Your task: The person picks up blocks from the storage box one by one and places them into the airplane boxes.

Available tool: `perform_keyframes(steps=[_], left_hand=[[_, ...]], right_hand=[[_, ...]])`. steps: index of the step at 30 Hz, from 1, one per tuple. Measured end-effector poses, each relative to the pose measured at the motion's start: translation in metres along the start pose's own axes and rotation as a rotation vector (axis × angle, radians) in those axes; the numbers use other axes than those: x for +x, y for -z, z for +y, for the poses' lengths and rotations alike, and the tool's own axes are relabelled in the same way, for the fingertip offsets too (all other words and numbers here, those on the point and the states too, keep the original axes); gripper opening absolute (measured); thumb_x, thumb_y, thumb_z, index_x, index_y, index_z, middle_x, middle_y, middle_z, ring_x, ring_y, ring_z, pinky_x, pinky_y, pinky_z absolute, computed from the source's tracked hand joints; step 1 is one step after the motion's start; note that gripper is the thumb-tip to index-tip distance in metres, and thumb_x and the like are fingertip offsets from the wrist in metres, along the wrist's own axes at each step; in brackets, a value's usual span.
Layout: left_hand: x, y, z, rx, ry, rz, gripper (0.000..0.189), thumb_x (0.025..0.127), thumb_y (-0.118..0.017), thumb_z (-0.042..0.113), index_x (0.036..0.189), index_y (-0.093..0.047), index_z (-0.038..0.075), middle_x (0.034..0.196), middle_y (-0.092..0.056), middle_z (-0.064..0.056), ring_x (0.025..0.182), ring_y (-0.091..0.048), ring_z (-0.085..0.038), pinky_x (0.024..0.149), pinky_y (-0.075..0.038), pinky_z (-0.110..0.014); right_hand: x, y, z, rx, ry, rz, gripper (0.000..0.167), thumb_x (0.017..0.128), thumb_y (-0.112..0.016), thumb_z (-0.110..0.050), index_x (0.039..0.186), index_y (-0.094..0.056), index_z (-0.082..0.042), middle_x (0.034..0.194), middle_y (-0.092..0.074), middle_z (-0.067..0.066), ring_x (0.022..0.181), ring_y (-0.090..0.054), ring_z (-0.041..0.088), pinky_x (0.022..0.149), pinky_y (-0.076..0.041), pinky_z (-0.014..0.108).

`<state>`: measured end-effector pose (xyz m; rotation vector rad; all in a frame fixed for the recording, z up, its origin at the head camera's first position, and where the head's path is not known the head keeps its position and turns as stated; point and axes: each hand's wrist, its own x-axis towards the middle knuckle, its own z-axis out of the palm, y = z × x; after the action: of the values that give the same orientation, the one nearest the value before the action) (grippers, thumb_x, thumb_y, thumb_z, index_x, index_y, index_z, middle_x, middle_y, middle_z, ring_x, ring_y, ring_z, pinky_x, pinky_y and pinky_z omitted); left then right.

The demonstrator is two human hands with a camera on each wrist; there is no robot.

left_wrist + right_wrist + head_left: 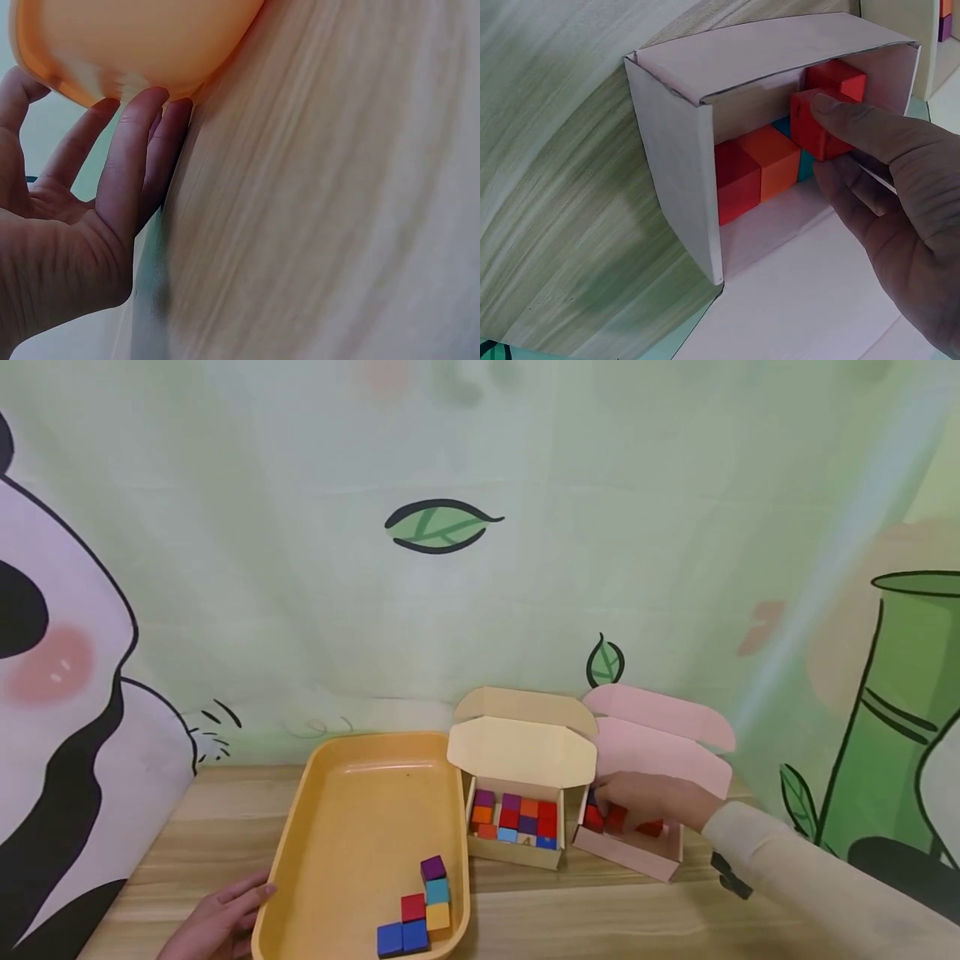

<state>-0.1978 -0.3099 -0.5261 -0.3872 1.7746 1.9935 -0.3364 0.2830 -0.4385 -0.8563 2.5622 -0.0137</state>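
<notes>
On the right wrist camera I see my right grip (922,210) holding a red block (807,131), pinched between thumb and fingers, at the open side of the pink box (671,165). Beside it sit an orange block (769,161) and a darker red block (739,184); a teal block (808,165) is partly hidden behind it, and I cannot tell whether they touch. I judge the held block light, rigid and hard to damage, its smooth faces perhaps slightly slippery, so I would pinch it squarely across two opposite faces, lightly, clear of its neighbours. The box looks like thin card that would flex if knocked. My left grip (217,918) lies loosely spread, fingertips against the near-left rim of the yellow tray (375,810) on the surface (570,910); the tray seems stiff, best steadied by that rim.
</notes>
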Motion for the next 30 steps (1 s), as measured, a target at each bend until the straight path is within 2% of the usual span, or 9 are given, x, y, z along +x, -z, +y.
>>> perform_keyframes(steps=[5,12,16,21,24,27,30], left_hand=[[0.000,0.000,0.001,-0.002,-0.001,-0.007,0.086,0.102,-0.063,0.034,0.158,-0.011,-0.006,0.116,-0.073,-0.015,0.103,-0.072,-0.030,0.089,-0.058,-0.052],[-0.001,0.000,0.001,0.011,-0.009,0.002,0.087,0.102,-0.063,0.033,0.158,-0.010,-0.007,0.115,-0.072,-0.013,0.102,-0.072,-0.028,0.088,-0.058,-0.053],[0.000,0.000,0.001,0.000,-0.005,0.013,0.089,0.102,-0.064,0.033,0.158,-0.008,-0.007,0.115,-0.072,-0.013,0.102,-0.072,-0.028,0.089,-0.058,-0.052],[0.002,-0.001,0.003,0.007,-0.002,0.033,0.090,0.102,-0.064,0.034,0.158,-0.008,-0.009,0.116,-0.072,-0.013,0.102,-0.071,-0.027,0.089,-0.058,-0.052],[0.003,-0.002,0.004,0.011,-0.005,0.037,0.090,0.102,-0.064,0.034,0.158,-0.009,-0.010,0.117,-0.071,-0.013,0.102,-0.071,-0.026,0.089,-0.058,-0.052],[0.002,-0.002,0.003,0.011,-0.003,0.028,0.090,0.102,-0.063,0.034,0.158,-0.008,-0.009,0.117,-0.071,-0.013,0.102,-0.071,-0.026,0.089,-0.058,-0.052],[0.001,-0.001,0.003,0.011,0.001,0.017,0.090,0.102,-0.063,0.035,0.158,-0.008,-0.008,0.117,-0.072,-0.014,0.102,-0.071,-0.027,0.089,-0.058,-0.053]], right_hand=[[0.003,-0.002,-0.002,-0.033,0.051,0.028,0.028,0.078,-0.088,-0.008,0.097,-0.069,-0.017,0.097,-0.059,-0.006,0.095,-0.051,0.013,0.080,-0.054,0.023],[0.012,-0.006,0.000,-0.105,0.026,-0.004,0.033,0.078,-0.089,-0.011,0.098,-0.065,-0.022,0.101,-0.055,-0.009,0.098,-0.049,0.011,0.083,-0.054,0.022],[0.017,-0.008,0.006,-0.154,0.060,0.005,0.035,0.078,-0.090,-0.015,0.098,-0.062,-0.023,0.100,-0.053,-0.008,0.095,-0.049,0.010,0.083,-0.053,0.021],[0.018,-0.012,0.010,-0.193,0.111,0.093,0.028,0.087,-0.083,-0.027,0.103,-0.061,-0.019,0.098,-0.053,-0.005,0.090,-0.050,0.011,0.081,-0.053,0.024],[0.017,-0.016,0.012,-0.225,0.115,0.164,0.033,0.090,-0.080,-0.030,0.115,-0.063,-0.015,0.105,-0.056,-0.001,0.092,-0.052,0.013,0.085,-0.054,0.028],[0.014,-0.019,0.010,-0.223,0.095,0.195,0.040,0.090,-0.079,-0.028,0.124,-0.063,-0.014,0.112,-0.056,0.000,0.093,-0.053,0.013,0.089,-0.055,0.030],[0.011,-0.020,0.007,-0.183,0.091,0.194,0.036,0.089,-0.081,-0.023,0.118,-0.063,-0.013,0.106,-0.056,-0.001,0.089,-0.053,0.012,0.084,-0.055,0.029]])
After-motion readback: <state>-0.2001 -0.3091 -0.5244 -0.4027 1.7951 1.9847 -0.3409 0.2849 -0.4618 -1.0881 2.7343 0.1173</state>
